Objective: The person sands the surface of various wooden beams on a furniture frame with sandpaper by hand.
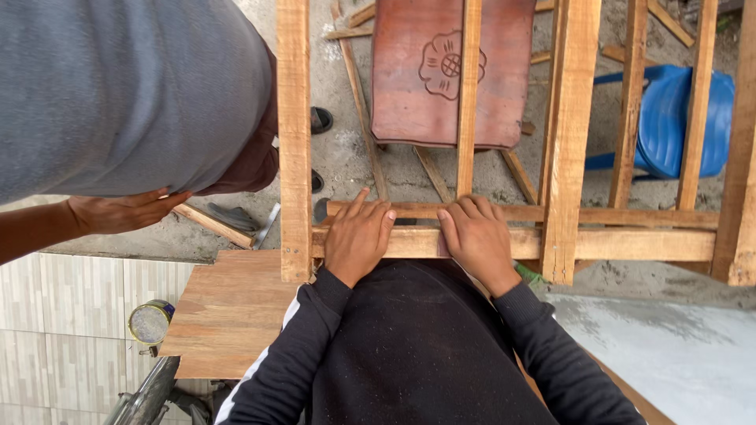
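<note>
My left hand [358, 234] and my right hand [475, 236] lie palm down, side by side, on a horizontal wooden rail [630, 244] of a wooden frame [294, 142]. The fingers of both hands curl over the rail's far edge toward a thinner slat [630, 216] just behind it. A narrow upright slat [468, 94] rises between the two hands. Neither hand holds a tool. My black sleeves and torso fill the lower middle.
Another person in a grey shirt [126, 86] stands at the left, one hand [126, 211] hanging. A carved reddish-brown panel [417, 71] lies beyond the frame, a blue plastic chair [669, 118] at right. A plywood sheet [228, 315] and a small tin [150, 321] lie lower left.
</note>
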